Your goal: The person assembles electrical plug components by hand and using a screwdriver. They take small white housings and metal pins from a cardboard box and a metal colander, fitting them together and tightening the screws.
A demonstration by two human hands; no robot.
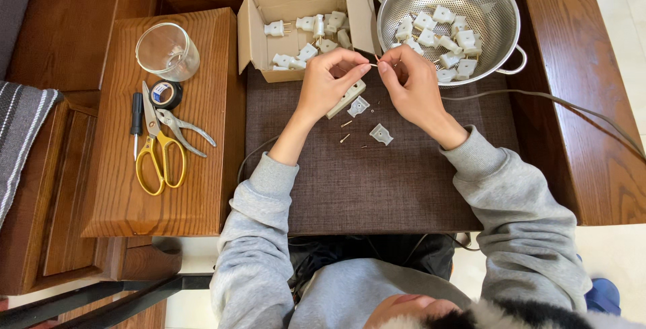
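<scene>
On the wooden side table [202, 188], a glass beaker [167, 51], tape roll [165, 93], screwdriver [136, 124], yellow scissors [158, 151] and pliers [188, 130] lay within reach of the left arm. The cardboard box [262, 46] held white plugs.

The left hand [330, 83] clasped a cream plug body [346, 99], its long axis diagonal, upper end toward the colander. The right hand [410, 83] pinched a thin wire end [374, 65], pointed left at the plug, probably for threading. Loose cover pieces [380, 134] and screws [345, 138] lay on the brown mat [363, 194] just below the hands. The steel colander [498, 6] held more plugs.
</scene>
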